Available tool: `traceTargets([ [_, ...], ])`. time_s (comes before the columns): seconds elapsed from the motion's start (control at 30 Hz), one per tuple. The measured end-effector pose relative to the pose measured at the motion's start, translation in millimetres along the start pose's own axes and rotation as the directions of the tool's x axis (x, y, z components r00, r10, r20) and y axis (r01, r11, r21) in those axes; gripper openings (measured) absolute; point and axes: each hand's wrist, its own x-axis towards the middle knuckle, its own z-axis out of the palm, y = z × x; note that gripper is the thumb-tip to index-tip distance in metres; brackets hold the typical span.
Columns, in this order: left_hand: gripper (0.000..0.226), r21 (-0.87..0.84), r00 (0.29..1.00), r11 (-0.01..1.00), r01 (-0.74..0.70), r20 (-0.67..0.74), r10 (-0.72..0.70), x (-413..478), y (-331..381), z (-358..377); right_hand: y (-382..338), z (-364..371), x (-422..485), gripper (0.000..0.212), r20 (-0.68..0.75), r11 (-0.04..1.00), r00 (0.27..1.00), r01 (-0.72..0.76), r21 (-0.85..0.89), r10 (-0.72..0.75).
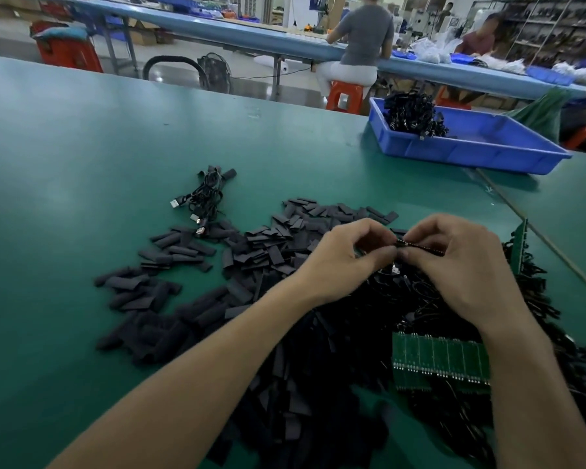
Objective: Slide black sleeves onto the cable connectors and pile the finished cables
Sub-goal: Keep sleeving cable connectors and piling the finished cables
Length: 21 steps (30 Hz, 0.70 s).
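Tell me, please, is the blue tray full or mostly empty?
Mostly empty: the blue tray holds one heap of black cables at its left end; the rest of its floor is bare.

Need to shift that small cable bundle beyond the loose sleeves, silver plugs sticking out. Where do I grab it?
Take the cable bundle round its coiled middle, coming down from above. The strands gather there, while the silver plugs splay out to the left and the sleeved ends fan at the far end, so lifting by either end would likely trail the rest.
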Motion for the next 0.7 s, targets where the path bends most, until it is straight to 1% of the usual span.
traceTargets([
  [0.1,0.007,-0.087,1.000,0.996,0.023,-0.005,-0.023,-0.6,-0.4,5.9,6.9,0.3,-0.2,0.021,0.030,0.989,0.999,0.014,0.145,-0.019],
  [0.17,0.011,-0.108,0.999,0.993,0.037,0.025,-0.034,-0.2,-1.6,8.7,11.5,-0.3,-1.4,0.020,0.053,0.977,0.999,-0.004,0.214,-0.007],
  [0.27,0.017,-0.148,0.998,0.987,0.053,0.053,-0.046,-1.4,-4.6,9.0,19.6,-1.8,-3.5,0.027,0.073,0.968,0.996,-0.068,0.243,0.051],
  [0.37,0.017,-0.173,0.997,0.983,0.065,0.047,-0.058,-2.3,-7.4,9.4,26.5,-1.5,-2.6,0.030,0.074,0.961,0.993,-0.107,0.253,0.091],
  [0.43,0.016,-0.177,0.998,0.982,0.065,0.030,-0.060,-2.6,-7.4,10.9,28.7,-0.7,-1.1,0.026,0.098,0.950,0.992,-0.111,0.291,0.085],
  [0.5,0.015,-0.194,0.998,0.979,0.067,0.015,-0.066,-4.0,-6.7,13.0,30.1,-0.3,0.0,0.015,0.134,0.938,0.989,-0.106,0.331,0.065],
  [0.57,0.016,-0.229,0.997,0.971,0.073,0.026,-0.069,-6.3,-6.4,15.0,28.9,-0.7,-0.2,0.012,0.145,0.905,0.987,-0.119,0.407,0.064],
  [0.67,0.022,-0.273,0.997,0.959,0.077,0.045,-0.067,-7.6,-6.1,16.2,26.7,-0.5,-1.3,0.020,0.143,0.836,0.987,-0.135,0.531,0.068],
  [0.7,0.023,-0.291,0.996,0.953,0.081,0.045,-0.071,-7.2,-6.0,15.8,26.4,0.0,-1.7,0.019,0.150,0.818,0.987,-0.137,0.559,0.063],
])
